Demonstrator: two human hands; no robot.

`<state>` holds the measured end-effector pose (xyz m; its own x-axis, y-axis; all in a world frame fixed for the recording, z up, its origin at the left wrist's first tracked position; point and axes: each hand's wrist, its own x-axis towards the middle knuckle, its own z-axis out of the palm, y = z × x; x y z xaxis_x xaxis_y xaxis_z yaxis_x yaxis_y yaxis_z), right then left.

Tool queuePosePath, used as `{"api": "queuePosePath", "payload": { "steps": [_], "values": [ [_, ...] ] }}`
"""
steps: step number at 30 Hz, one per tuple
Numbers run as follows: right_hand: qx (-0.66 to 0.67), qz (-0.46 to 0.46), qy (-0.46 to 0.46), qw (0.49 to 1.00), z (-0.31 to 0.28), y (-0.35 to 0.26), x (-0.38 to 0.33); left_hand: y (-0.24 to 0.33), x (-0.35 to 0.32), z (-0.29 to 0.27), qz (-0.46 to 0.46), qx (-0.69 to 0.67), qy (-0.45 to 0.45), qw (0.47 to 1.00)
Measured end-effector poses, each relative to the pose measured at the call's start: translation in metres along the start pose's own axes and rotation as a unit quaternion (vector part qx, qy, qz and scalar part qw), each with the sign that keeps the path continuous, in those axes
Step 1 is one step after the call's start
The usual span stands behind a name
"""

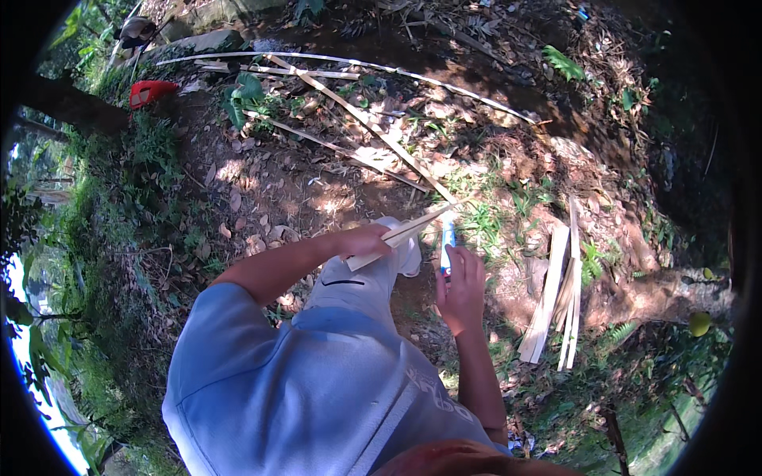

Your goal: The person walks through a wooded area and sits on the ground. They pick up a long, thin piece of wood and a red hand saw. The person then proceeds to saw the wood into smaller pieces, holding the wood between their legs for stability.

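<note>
The left hand (367, 239) is gripping a split bamboo strip (397, 236); the right hand (460, 287) is closing its grip on a blue-handled knife (448, 240) just beside that strip's far end. Judging by this closeness, a slipping blade could be nicking the left fingers.

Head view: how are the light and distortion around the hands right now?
Head view: dappled sunlight, bright patches on the dirt; left hand on the bamboo strip and right hand with the blue-handled tool are evenly lit and fairly sharp; fisheye bends the long bamboo slats; black rim, blown-out lower left.
</note>
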<state>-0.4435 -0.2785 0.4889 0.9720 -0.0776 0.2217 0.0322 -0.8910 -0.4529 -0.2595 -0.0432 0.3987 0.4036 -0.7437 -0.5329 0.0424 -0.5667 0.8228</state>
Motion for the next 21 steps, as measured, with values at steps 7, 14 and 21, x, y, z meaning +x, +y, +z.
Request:
{"api": "queuePosePath", "payload": {
  "steps": [7, 14, 21],
  "values": [
    [-0.081, -0.143, -0.270, 0.949, 0.011, 0.070, 0.114, 0.065, 0.067, -0.011, 0.020, 0.096, -0.205, 0.974],
    [-0.030, -0.230, -0.340, 0.912, -0.031, 0.046, 0.223, 0.121, 0.048, -0.101, 0.040, 0.038, -0.170, 0.984],
    [-0.046, -0.257, -0.289, 0.921, -0.048, 0.050, 0.366, 0.136, -0.053, -0.207, 0.027, -0.127, 0.270, 0.954]
  ]
}}
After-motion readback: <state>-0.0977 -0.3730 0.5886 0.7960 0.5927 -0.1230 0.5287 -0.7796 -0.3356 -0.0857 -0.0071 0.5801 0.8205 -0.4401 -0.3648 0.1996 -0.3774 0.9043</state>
